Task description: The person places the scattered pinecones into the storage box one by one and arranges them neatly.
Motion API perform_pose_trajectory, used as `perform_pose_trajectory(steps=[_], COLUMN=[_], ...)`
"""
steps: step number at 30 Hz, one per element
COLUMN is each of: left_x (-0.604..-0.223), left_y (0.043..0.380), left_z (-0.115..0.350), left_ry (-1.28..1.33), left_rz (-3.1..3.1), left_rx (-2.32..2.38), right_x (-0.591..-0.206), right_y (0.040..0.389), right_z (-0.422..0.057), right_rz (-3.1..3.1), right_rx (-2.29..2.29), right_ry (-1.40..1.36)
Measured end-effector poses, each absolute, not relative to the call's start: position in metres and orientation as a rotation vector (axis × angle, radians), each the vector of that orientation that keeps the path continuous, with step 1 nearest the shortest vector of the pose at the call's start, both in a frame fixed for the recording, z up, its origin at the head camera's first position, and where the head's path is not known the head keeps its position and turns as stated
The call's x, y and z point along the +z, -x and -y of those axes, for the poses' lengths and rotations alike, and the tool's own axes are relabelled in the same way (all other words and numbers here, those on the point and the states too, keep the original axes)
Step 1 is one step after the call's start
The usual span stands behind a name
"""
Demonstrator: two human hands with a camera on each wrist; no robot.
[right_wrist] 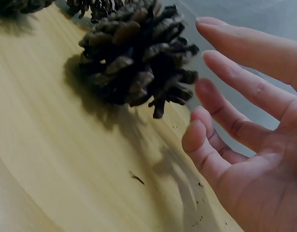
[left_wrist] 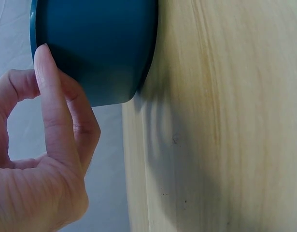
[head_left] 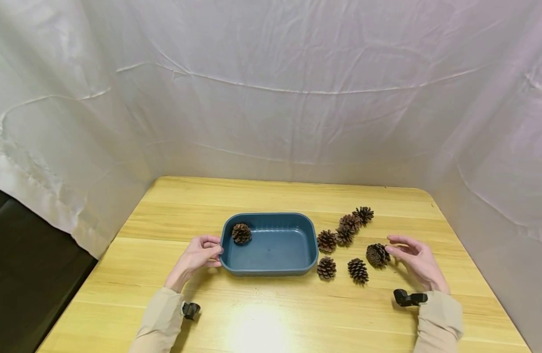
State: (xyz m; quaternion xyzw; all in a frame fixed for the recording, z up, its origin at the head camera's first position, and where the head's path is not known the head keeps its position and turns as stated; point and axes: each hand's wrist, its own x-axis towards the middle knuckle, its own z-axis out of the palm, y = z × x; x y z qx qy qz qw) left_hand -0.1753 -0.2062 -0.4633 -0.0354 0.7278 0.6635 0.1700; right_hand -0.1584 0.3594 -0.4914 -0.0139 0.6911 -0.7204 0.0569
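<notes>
Left hand [head_left: 198, 256] pinches rim at left end of blue tub [head_left: 275, 250]. Right hand [head_left: 419, 261] holds nothing, fingers parted beside rightmost pine cone [head_left: 377, 255] on table [head_left: 209, 309]; contact unclear. Cone likely light, stiff, scales brittle; best gripped round middle.

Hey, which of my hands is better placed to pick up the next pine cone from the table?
Probably your right hand: its fingers are spread close beside a loose pine cone. Your left hand holds the rim of the blue tray, on the side away from the loose cones.
</notes>
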Motion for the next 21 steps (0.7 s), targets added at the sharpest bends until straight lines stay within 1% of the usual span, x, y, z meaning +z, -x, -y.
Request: perform_pose_trajectory(steps=[10, 17, 21], left_x=[-0.4624, -0.463, -0.4635], left_y=[0.1746, 0.1747, 0.175], left_z=[0.2056, 0.206, 0.2061], left_ry=[0.106, 0.101, 0.104], left_rz=[-2.064, -2.065, -2.058], left_rx=[1.888, 1.889, 1.894], right_x=[-0.495, -0.4928, -0.4925], right_y=[0.1609, 0.1605, 0.1616], right_z=[-0.367, -0.3644, -0.364], right_rz=[-2.261, -2.347, -2.345], right_rx=[-1.96, -1.865, -1.847], right_ry=[0.214, 0.211, 0.254])
